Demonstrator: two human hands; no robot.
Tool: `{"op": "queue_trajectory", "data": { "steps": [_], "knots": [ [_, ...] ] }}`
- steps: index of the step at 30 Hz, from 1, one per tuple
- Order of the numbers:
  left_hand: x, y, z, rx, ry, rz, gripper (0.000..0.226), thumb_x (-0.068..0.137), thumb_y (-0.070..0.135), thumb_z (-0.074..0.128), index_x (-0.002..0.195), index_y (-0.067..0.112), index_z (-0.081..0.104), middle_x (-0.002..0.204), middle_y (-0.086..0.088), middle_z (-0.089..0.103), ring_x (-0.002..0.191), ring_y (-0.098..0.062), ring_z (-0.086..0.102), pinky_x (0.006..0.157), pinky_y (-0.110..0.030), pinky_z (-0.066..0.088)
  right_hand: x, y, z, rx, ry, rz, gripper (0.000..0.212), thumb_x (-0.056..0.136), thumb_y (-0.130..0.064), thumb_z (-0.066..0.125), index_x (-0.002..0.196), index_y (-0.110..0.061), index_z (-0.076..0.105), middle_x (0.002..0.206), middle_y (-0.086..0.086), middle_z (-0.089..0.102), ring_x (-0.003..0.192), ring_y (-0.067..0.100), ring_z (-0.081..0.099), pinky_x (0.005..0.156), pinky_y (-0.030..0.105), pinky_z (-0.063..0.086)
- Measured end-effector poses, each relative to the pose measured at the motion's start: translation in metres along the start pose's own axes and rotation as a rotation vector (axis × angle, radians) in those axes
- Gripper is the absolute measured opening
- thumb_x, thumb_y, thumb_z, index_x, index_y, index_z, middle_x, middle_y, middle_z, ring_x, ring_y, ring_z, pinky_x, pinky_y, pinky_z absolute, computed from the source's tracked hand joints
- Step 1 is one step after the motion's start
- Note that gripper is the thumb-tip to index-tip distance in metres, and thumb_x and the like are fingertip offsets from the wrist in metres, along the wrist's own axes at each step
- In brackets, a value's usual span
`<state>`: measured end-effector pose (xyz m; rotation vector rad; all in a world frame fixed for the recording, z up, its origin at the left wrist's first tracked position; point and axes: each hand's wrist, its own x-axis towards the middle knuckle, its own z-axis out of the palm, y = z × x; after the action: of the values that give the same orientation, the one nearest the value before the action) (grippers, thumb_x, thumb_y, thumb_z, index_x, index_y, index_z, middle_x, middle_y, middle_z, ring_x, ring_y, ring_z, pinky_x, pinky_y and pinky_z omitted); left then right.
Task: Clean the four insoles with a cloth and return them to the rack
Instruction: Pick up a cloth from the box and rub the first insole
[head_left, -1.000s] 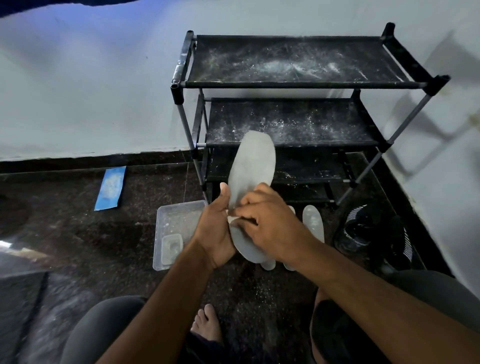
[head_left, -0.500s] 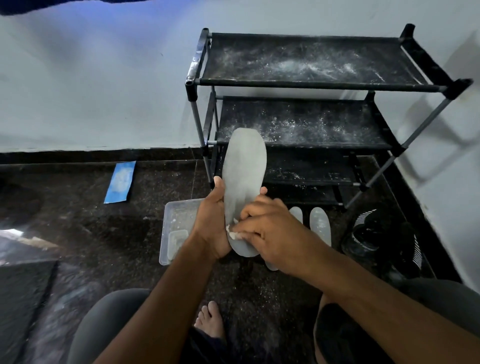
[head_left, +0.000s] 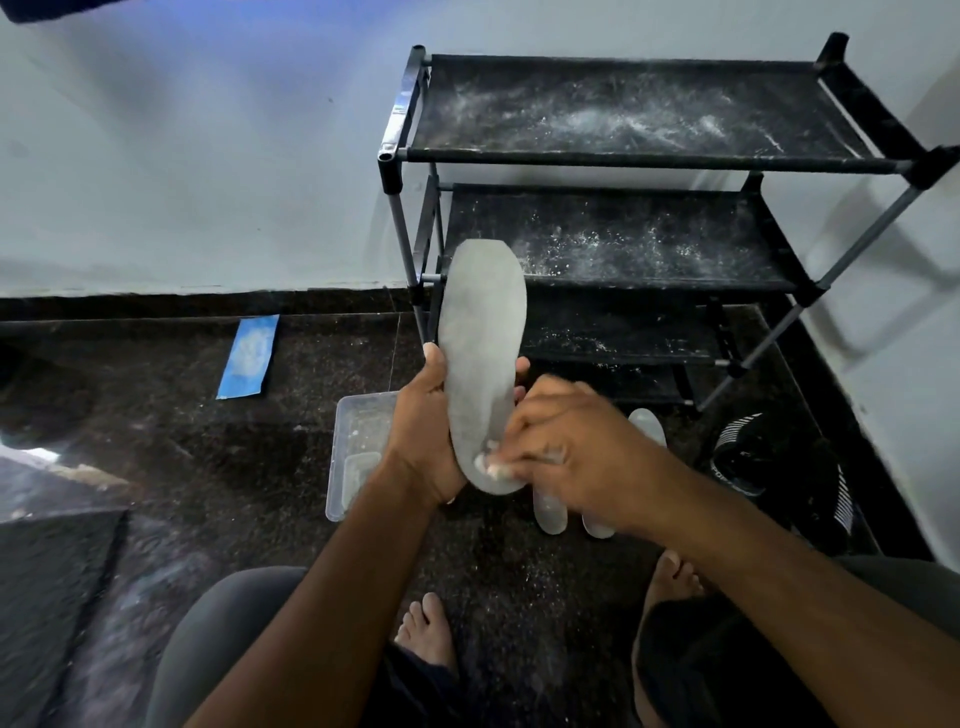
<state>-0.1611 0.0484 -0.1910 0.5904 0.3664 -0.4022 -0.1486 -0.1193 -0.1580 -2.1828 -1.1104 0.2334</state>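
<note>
Wiping lower than a second ago: right hand (head_left: 576, 457) slid from mid-sole down to the heel. From the left: blue strip (head_left: 248, 357) flat on the floor, clear tub (head_left: 343, 457) beside it, then left hand (head_left: 423, 431) clamped around the upright insole (head_left: 483, 332), right fingers pinching a cloth (head_left: 491, 465) against it. Two more insoles (head_left: 549, 512) on the floor behind, fourth unseen. Dusty rack (head_left: 649, 156) empty; apparently none returned yet.
</note>
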Motion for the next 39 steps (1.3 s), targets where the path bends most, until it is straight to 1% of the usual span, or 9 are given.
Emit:
{"op": "queue_trajectory", "data": {
  "steps": [6, 11, 15, 21, 24, 29, 32, 35, 39],
  "knots": [
    [0.005, -0.005, 0.0, -0.013, 0.012, 0.021, 0.087, 0.102, 0.068, 0.023, 0.12, -0.001, 0.072, 0.127, -0.018, 0.067, 0.109, -0.03, 0.067, 0.093, -0.044, 0.057, 0.005, 0.002, 0.009, -0.231, 0.151, 0.092, 0.015, 0.091, -0.031, 0.065, 0.098, -0.025, 0.077, 0.085, -0.019, 0.056, 0.088, 0.009, 0.04, 0.082, 0.041, 0.042],
    [0.003, 0.0, -0.003, -0.111, -0.01, 0.045, 0.085, 0.101, 0.069, 0.026, 0.122, 0.0, 0.071, 0.116, -0.012, 0.071, 0.099, -0.022, 0.061, 0.079, -0.038, 0.061, -0.001, -0.008, 0.012, 0.186, 0.175, 0.147, 0.009, 0.082, -0.031, 0.077, 0.089, -0.026, 0.079, 0.081, -0.014, 0.07, 0.085, 0.006, 0.053, 0.076, 0.028, 0.047],
    [0.006, 0.001, -0.006, -0.138, -0.018, 0.081, 0.082, 0.102, 0.068, 0.023, 0.126, 0.003, 0.069, 0.116, -0.011, 0.071, 0.098, -0.02, 0.061, 0.078, -0.034, 0.06, 0.001, 0.0, 0.012, -0.084, 0.304, 0.167, 0.013, 0.084, -0.029, 0.075, 0.094, -0.021, 0.079, 0.081, -0.013, 0.069, 0.084, 0.012, 0.051, 0.074, 0.037, 0.049],
    [0.005, 0.002, -0.005, -0.193, -0.029, 0.06, 0.082, 0.102, 0.068, 0.028, 0.138, 0.001, 0.057, 0.116, -0.012, 0.069, 0.098, -0.021, 0.06, 0.079, -0.039, 0.061, -0.002, -0.021, 0.018, 0.37, 0.228, 0.221, 0.012, 0.078, -0.029, 0.08, 0.086, -0.02, 0.08, 0.08, -0.014, 0.073, 0.081, 0.006, 0.06, 0.071, 0.016, 0.044],
    [0.005, 0.002, -0.008, -0.155, -0.037, 0.07, 0.084, 0.102, 0.069, 0.025, 0.125, 0.001, 0.069, 0.115, -0.01, 0.07, 0.096, -0.022, 0.062, 0.078, -0.038, 0.06, 0.001, -0.01, 0.009, 0.191, 0.396, 0.221, 0.011, 0.08, -0.03, 0.078, 0.087, -0.021, 0.079, 0.078, -0.013, 0.071, 0.08, 0.009, 0.057, 0.07, 0.02, 0.045],
    [0.01, 0.002, -0.014, -0.166, -0.06, 0.082, 0.083, 0.101, 0.07, 0.024, 0.146, 0.005, 0.05, 0.12, -0.01, 0.067, 0.099, -0.019, 0.06, 0.082, -0.035, 0.058, -0.006, -0.014, 0.029, 0.068, 0.122, 0.264, 0.012, 0.082, -0.036, 0.076, 0.087, -0.025, 0.078, 0.082, -0.013, 0.068, 0.083, 0.002, 0.051, 0.071, 0.018, 0.039],
    [0.008, 0.003, -0.012, -0.203, -0.058, 0.076, 0.083, 0.101, 0.069, 0.027, 0.145, 0.003, 0.051, 0.117, -0.011, 0.068, 0.096, -0.02, 0.062, 0.078, -0.038, 0.063, -0.005, -0.021, 0.018, 0.369, 0.212, 0.246, 0.01, 0.079, -0.029, 0.08, 0.085, -0.021, 0.08, 0.08, -0.015, 0.073, 0.08, 0.002, 0.059, 0.07, 0.011, 0.039],
    [0.008, 0.002, -0.013, -0.188, -0.028, 0.096, 0.082, 0.101, 0.068, 0.027, 0.131, 0.002, 0.065, 0.116, -0.011, 0.07, 0.088, -0.022, 0.07, 0.075, -0.041, 0.064, 0.0, -0.006, 0.009, 0.129, 0.394, 0.265, 0.009, 0.082, -0.03, 0.078, 0.086, -0.023, 0.079, 0.077, -0.015, 0.07, 0.08, 0.007, 0.056, 0.07, 0.019, 0.044],
    [0.011, 0.002, -0.013, -0.164, -0.009, 0.117, 0.081, 0.101, 0.069, 0.023, 0.149, 0.008, 0.047, 0.117, -0.009, 0.069, 0.092, -0.018, 0.066, 0.081, -0.034, 0.06, -0.003, -0.009, 0.022, -0.016, 0.179, 0.289, 0.013, 0.083, -0.035, 0.075, 0.09, -0.024, 0.078, 0.078, -0.016, 0.065, 0.083, 0.004, 0.051, 0.073, 0.027, 0.047]
  ]
}}
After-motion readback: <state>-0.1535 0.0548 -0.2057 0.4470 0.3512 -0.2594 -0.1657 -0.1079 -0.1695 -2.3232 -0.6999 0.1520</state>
